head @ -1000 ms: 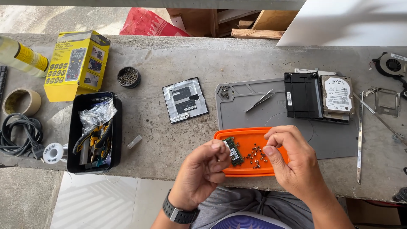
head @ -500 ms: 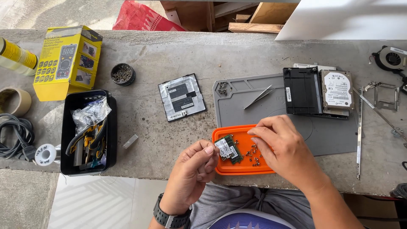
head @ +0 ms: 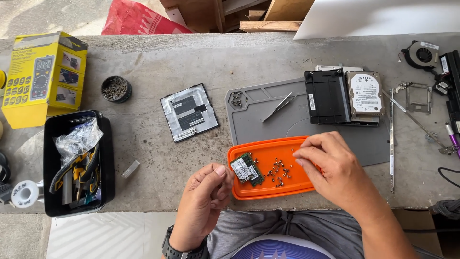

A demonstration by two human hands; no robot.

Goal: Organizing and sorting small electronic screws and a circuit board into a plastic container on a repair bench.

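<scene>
My right hand (head: 335,168) pinches among the small screws (head: 278,171) in the orange tray (head: 268,192). The memory module (head: 247,169) lies at the tray's 9 o'clock end, long axis running 11-to-5. My left hand (head: 206,201), fingers curled together, holds nothing I can make out.

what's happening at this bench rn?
A person sits at a concrete bench with both hands over an orange tray that holds a green memory module and loose small screws. The right hand has its fingertips over the screws; the left hand is loosely curled by the tray's left edge. Whether either pinches a screw is too small to tell. Behind lie a grey mat with tweezers and a hard drive.
</scene>
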